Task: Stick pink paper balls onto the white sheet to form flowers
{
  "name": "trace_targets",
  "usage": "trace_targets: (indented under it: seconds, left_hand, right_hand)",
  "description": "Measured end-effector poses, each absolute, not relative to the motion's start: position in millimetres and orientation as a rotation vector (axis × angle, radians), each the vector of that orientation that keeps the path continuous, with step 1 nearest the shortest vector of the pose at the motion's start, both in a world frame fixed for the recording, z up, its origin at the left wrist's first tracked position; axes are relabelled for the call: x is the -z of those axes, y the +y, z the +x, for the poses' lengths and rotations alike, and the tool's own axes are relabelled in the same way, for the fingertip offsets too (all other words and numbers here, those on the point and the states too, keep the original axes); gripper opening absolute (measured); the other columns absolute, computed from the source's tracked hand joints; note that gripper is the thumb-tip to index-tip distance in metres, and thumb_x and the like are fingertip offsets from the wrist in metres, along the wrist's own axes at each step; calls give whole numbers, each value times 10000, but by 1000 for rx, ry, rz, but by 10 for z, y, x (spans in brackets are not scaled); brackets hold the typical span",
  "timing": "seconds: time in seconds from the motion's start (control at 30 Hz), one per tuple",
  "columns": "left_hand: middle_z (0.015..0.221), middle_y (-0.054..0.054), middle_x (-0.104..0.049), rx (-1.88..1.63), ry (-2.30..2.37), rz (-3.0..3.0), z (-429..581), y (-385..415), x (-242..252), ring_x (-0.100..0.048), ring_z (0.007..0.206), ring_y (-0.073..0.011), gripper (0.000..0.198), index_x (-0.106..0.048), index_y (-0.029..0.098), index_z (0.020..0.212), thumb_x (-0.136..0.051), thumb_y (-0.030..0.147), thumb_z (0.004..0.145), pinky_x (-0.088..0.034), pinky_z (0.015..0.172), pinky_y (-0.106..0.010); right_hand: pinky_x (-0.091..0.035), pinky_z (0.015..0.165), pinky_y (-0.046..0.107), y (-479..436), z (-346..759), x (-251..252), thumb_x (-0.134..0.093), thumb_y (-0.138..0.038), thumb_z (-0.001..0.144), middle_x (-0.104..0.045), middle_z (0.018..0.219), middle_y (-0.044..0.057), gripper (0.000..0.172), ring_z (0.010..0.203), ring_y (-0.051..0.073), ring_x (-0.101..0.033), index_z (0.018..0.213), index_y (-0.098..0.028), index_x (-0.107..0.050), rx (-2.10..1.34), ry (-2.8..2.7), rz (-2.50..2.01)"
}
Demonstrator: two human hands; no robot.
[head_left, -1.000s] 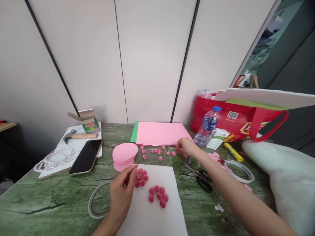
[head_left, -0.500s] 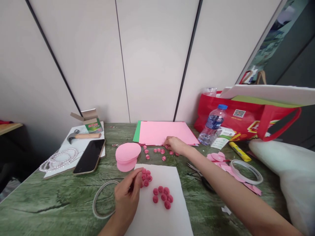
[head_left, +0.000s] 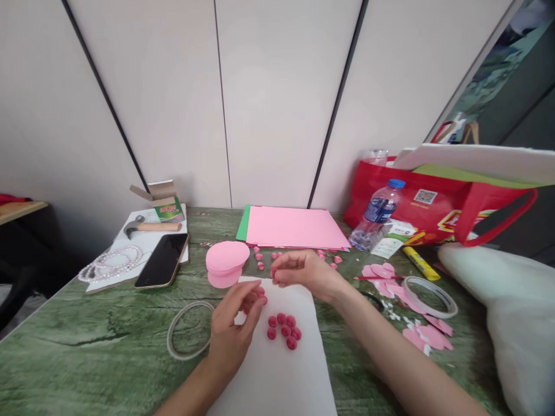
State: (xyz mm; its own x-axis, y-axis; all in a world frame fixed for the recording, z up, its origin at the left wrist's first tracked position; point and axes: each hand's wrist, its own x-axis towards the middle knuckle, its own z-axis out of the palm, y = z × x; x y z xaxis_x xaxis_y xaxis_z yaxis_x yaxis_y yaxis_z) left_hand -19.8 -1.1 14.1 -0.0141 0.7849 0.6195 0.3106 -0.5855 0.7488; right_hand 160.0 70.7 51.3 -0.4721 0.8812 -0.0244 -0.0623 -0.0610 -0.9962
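My right hand is raised over the far edge of a white sheet, its thumb and fingertips pinching a small pink rolled-paper rose. Lower on the left, my left hand is beside the sheet's upper left part, fingers curved and thumb apart from them. Pink roses show between its fingertips, the rest of that group being hidden behind the hand. Another group of several darker pink roses sits on the sheet to the right. Loose pink roses lie on the table beyond, partly covered by my right hand.
Left are a tape roll, a phone, a bead string and a hammer. Pink paper and pink ovals lie behind. Right are a water bottle, a red bag, another tape roll and paper scraps.
My right hand has come back from the loose roses at the pink paper, bringing one rose toward the white sheet. My left hand's fingers have spread from a pinch. The view has shifted slightly.
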Motion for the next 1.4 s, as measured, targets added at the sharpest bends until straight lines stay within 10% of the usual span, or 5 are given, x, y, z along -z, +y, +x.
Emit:
trace_targets:
  seconds: [1.03,1.4]
  left_hand:
    - [616,-18,-674,-1402,1042,1128,-170,59,-189,-581,533,-110,170,-706,129,787,-699,281,709,-490,542,-221]
    - [563,19,-590,-1287,1082,1194,-151,21,-325,-507,476,-83,228,-613,131,716,-704,339,692,-416,462,-202]
  right_hand:
    - [-525,705,331,372,1404,-497,-762,-324,625,-673,652,16,260,643,151,-644,789,-136,-688,-1717,-1372,-838]
    - [-519,631,268,194,1342,-539,-612,-138,762,-640,730,17,58,653,131,-618,781,-182,-644,-775,-1982,-902]
